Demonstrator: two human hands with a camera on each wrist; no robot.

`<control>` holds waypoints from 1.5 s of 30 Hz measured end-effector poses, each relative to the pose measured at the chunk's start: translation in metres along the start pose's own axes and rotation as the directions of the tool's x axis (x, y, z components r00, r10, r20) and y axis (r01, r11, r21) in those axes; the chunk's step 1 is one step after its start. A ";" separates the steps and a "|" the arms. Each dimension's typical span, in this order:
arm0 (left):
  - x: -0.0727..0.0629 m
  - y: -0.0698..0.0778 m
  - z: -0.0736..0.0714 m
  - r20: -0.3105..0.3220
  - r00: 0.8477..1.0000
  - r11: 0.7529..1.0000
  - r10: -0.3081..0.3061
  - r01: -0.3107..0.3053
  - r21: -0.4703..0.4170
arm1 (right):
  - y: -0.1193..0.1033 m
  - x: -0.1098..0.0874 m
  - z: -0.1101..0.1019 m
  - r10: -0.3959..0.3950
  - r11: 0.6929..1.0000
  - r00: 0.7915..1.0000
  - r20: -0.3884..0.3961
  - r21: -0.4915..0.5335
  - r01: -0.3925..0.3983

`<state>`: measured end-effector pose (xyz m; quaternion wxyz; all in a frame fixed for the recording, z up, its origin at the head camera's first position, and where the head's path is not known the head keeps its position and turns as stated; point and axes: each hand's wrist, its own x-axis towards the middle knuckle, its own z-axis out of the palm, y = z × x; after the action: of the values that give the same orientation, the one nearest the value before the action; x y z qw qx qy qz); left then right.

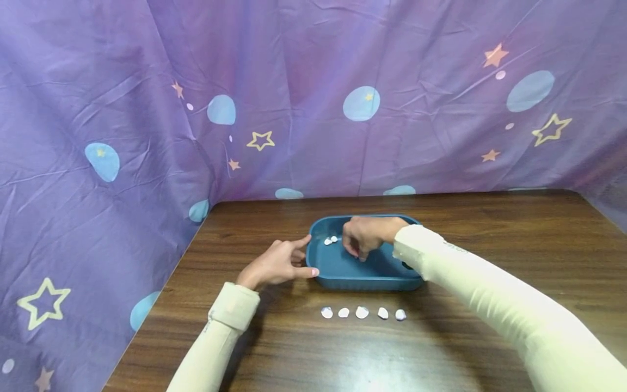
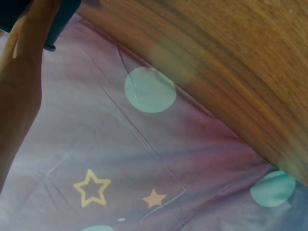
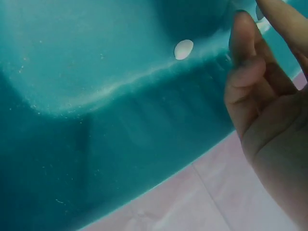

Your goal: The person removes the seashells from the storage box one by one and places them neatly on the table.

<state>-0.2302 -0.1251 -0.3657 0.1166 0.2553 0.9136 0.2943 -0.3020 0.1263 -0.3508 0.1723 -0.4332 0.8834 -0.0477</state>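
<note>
A blue tray (image 1: 369, 284) stands on the wooden table. My left hand (image 1: 276, 262) touches its left end, index finger and thumb spread and straight along the rim. Inside the tray, my right hand (image 1: 364, 235) points down with curled fingers. A pale shell (image 3: 259, 13) shows between thumb and fingers in the right wrist view, mostly hidden by them. Small white shells (image 1: 329, 241) lie on the tray floor to the left of that hand, and one white shell (image 3: 183, 49) rests near the tray wall in the right wrist view.
Several white shells (image 1: 362, 312) form a row on the table (image 1: 274, 348) in front of the tray. Behind and to the left hangs a purple curtain (image 1: 313, 141) with stars and blue shapes. A dark spot (image 1: 406, 265) sits in the tray beside the right sleeve (image 1: 470, 283).
</note>
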 end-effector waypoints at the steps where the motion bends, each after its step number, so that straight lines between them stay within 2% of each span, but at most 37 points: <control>1: 0.000 0.000 0.000 -0.001 1.000 1.000 -0.002 0.002 -0.005 | 0.000 0.000 0.000 -0.010 1.000 1.000 -0.018 -0.003 0.010; 7: 0.000 0.000 0.002 0.013 1.000 1.000 0.017 -0.017 -0.011 | -0.001 -0.002 -0.002 -0.041 0.998 0.993 -0.107 -0.061 0.034; 13: 0.000 0.000 0.000 0.004 0.999 0.999 0.032 -0.032 0.007 | -0.005 -0.007 -0.011 -0.046 0.997 0.985 -0.168 -0.064 0.036; 22: 0.000 -0.002 -0.002 -0.007 1.000 0.999 0.024 -0.024 0.029 | -0.014 -0.019 -0.019 -0.089 0.996 0.981 -0.174 -0.030 0.085; 31: 0.000 -0.001 -0.001 0.000 0.999 0.998 0.052 -0.052 0.023 | -0.029 -0.044 -0.016 -0.191 0.979 0.953 -0.235 0.028 0.203; 36: 0.001 0.002 -0.003 -0.005 0.998 0.997 0.060 -0.060 0.038 | -0.034 -0.060 -0.012 -0.193 0.977 0.940 -0.280 0.028 0.209; 45: 0.000 0.002 -0.001 0.003 0.999 0.998 0.044 -0.044 0.034 | -0.046 -0.082 -0.002 -0.172 0.977 0.941 -0.292 0.073 0.201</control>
<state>-0.2296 -0.1247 -0.3637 0.1067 0.2777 0.9125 0.2809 -0.2220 0.1619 -0.3170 0.0606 -0.4942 0.8503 -0.1705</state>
